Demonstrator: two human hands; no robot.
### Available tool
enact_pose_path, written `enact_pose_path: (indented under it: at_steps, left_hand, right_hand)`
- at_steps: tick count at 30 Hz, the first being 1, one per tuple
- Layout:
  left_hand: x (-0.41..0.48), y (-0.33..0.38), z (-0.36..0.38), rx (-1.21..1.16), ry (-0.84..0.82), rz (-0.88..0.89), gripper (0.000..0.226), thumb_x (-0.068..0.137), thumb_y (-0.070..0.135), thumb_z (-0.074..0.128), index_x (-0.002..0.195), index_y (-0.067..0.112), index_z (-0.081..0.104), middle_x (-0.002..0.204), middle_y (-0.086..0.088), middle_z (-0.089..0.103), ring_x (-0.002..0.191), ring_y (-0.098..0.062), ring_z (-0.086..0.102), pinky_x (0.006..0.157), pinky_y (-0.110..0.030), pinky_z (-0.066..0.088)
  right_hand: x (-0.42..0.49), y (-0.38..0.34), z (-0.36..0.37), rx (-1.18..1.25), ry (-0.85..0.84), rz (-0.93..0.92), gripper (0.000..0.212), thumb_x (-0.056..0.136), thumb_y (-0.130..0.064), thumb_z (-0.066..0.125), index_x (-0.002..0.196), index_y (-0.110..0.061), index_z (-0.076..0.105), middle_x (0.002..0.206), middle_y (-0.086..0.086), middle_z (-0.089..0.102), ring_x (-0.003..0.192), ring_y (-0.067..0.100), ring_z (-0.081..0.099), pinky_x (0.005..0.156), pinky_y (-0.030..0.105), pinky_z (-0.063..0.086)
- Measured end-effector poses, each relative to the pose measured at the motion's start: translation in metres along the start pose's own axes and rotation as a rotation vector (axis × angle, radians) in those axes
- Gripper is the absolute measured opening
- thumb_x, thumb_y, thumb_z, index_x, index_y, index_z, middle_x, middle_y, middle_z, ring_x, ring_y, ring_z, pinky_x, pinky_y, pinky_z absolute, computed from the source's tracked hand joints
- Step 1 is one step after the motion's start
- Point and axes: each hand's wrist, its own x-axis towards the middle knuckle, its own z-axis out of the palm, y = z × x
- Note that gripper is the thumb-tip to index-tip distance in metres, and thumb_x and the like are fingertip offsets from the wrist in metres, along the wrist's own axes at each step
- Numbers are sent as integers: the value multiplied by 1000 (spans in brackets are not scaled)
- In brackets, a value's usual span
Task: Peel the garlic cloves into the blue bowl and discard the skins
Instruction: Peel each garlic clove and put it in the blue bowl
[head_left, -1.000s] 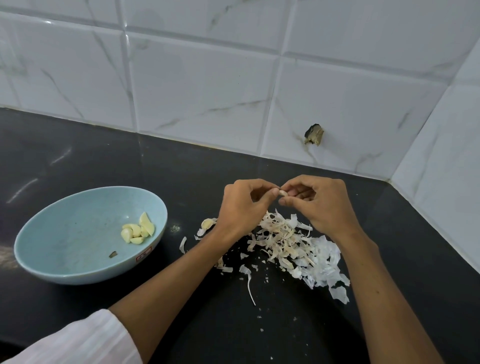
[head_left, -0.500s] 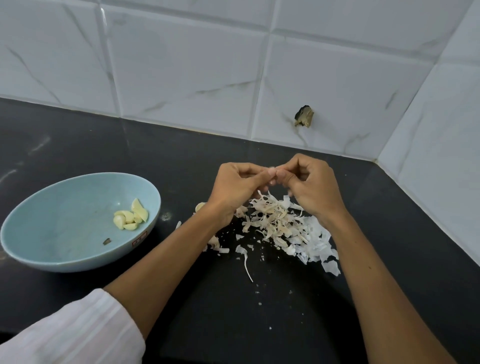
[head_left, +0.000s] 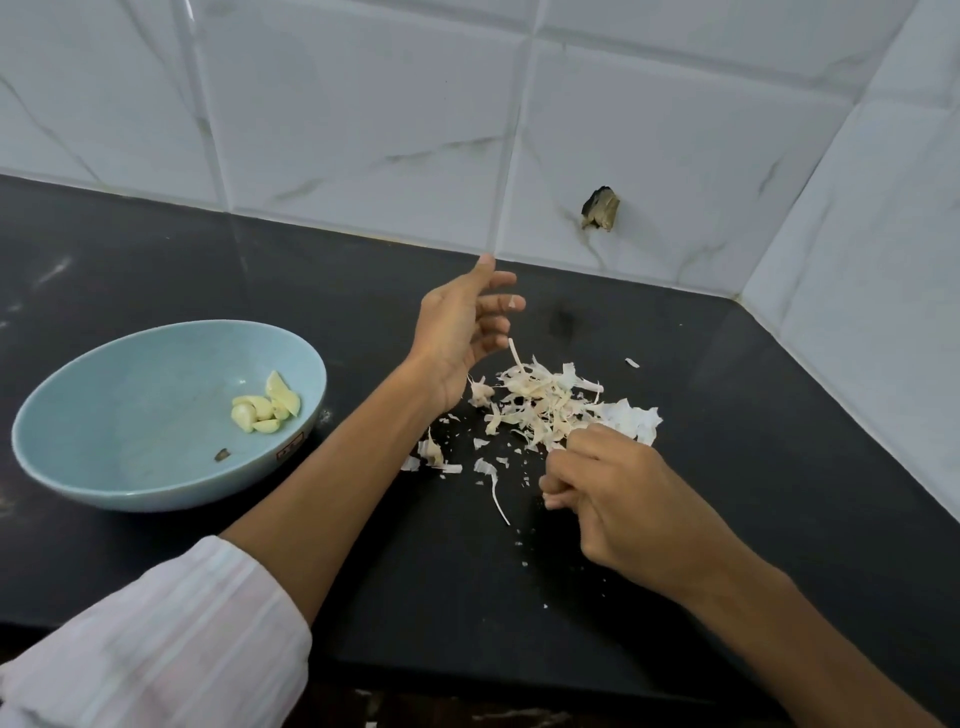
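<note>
Right hand curled, contents hidden, perhaps a clove.

Back wall of glossy white tiles with grey veining, pale grout lines. A dark broken hole sits low in one tile. Right of the hole, a side wall of the same tiles forms a corner. Below the hole is a black stone countertop, with a faint sheen far left of the hole.
</note>
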Motion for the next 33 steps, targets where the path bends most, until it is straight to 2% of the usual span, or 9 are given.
enact_pose_path:
  at_steps: [10, 13, 17, 20, 23, 26, 29, 32, 33]
  left_hand:
    - [-4, -5, 4, 52, -53, -5, 35, 103, 41, 56, 115, 11, 70, 80, 1, 72, 62, -9, 55, 56, -22, 50]
    - [-3, -6, 5, 44, -70, -11, 35, 102, 40, 58, 116, 10, 70, 80, 0, 72, 62, -10, 54, 55, -23, 49]
    - [-1, -8, 5, 45, -88, -5, 33, 103, 40, 58, 114, 11, 70, 79, 0, 72, 61, -10, 55, 55, -23, 49]
    - [1, -10, 5, 63, -103, -3, 33, 103, 41, 57, 114, 13, 70, 80, 1, 72, 61, -10, 56, 56, -23, 49]
    - [1, -11, 6, 60, -108, -5, 32, 103, 41, 57, 114, 14, 70, 81, 1, 72, 62, -9, 56, 56, -23, 49]
    - [0, -11, 7, 51, -120, -9, 33, 102, 40, 57, 115, 13, 70, 81, 0, 72, 62, -10, 56, 56, -23, 49]
    - [-1, -11, 7, 46, -120, -20, 32, 102, 39, 58, 115, 13, 70, 81, 0, 72, 62, -10, 56, 57, -24, 50]
    - [-5, -13, 8, 75, -139, -22, 30, 103, 37, 58, 116, 12, 70, 82, 0, 72, 62, -10, 56, 56, -24, 50]
    - [-5, -14, 9, 85, -144, -17, 29, 103, 35, 59, 115, 12, 70, 83, 0, 72, 61, -10, 56, 55, -23, 49]
  right_hand:
    - [10, 5, -8, -6, -83, 66, 33, 57, 14, 66, 64, -15, 53, 67, -6, 51, 62, 10, 51, 53, 17, 50]
    - [13, 2, -15, 43, -10, 91, 22, 58, 7, 56, 64, -14, 55, 67, -5, 53, 62, 7, 51, 56, 6, 42]
    - [12, -1, -7, -3, -60, 48, 25, 59, 9, 59, 64, -14, 52, 69, -7, 50, 62, 6, 50, 53, 21, 53]
    - [14, 4, -10, 103, 12, 66, 22, 58, 8, 54, 65, -13, 54, 71, -7, 52, 62, 1, 51, 59, 7, 46]
    - [11, 0, -3, 111, -18, 38, 24, 60, 8, 54, 66, -14, 49, 72, -4, 50, 64, 9, 52, 57, 23, 55]
    - [10, 4, -6, 121, 84, 13, 25, 56, 9, 53, 65, -14, 50, 68, -4, 51, 63, 10, 51, 56, 11, 46]
    - [10, -7, 1, 14, -33, -37, 27, 58, 6, 57, 65, -18, 46, 68, -7, 46, 61, 10, 46, 50, 22, 46]
    - [17, -5, -5, -27, -272, 39, 29, 70, 5, 62, 68, -22, 52, 75, -7, 56, 70, 10, 57, 63, 31, 54]
    - [23, -1, -14, 46, -202, 81, 26, 75, 4, 65, 68, -21, 58, 76, -8, 62, 71, 8, 60, 65, 27, 53]
